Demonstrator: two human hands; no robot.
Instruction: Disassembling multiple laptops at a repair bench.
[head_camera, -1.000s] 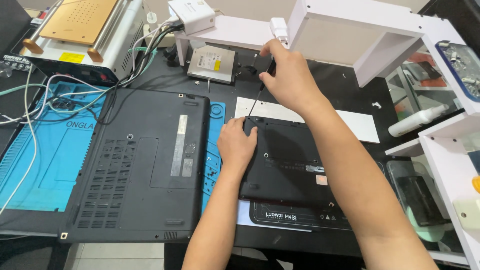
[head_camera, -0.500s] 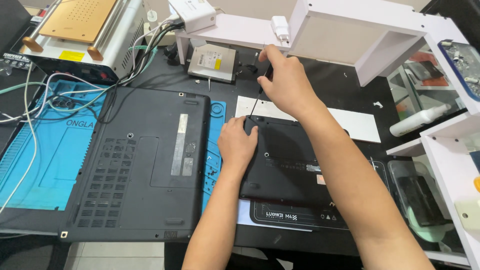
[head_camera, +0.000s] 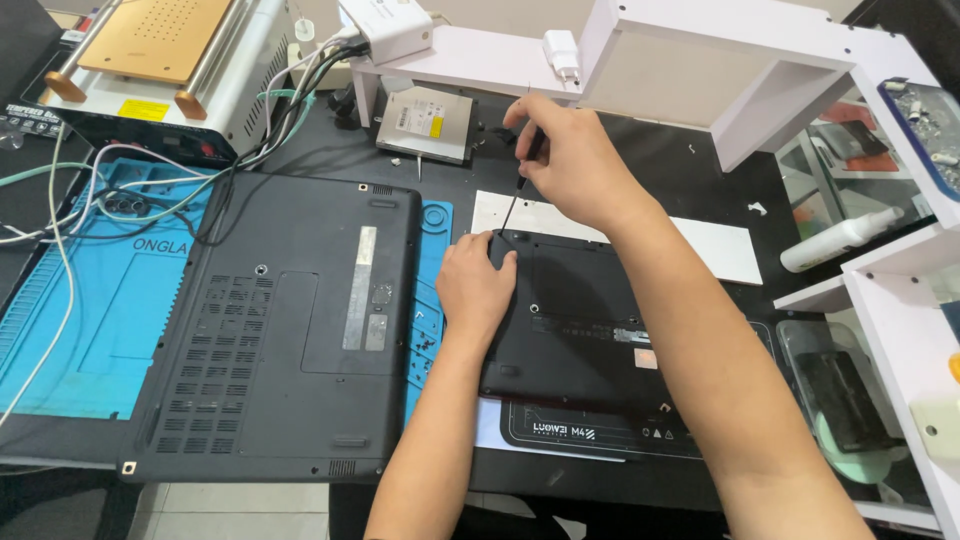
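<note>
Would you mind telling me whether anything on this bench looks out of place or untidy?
Small black screws lie scattered loose on the blue mat beside the left hand, and white and green cables trail in a tangle across it.

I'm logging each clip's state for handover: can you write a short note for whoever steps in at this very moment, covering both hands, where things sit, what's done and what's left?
Right hand: fingers closed on a thin screwdriver, tip down at the far left corner of the small black laptop.
Left hand: flat on that laptop's left edge, steadying it; holds nothing.
Things: the small laptop lies underside up on a dark mat. A larger black laptop lies underside up on the blue mat. A silver disc drive sits beyond them.
Done: small screws lie loose on the blue mat by the left hand.
Left: the small laptop's bottom cover is still on.
</note>
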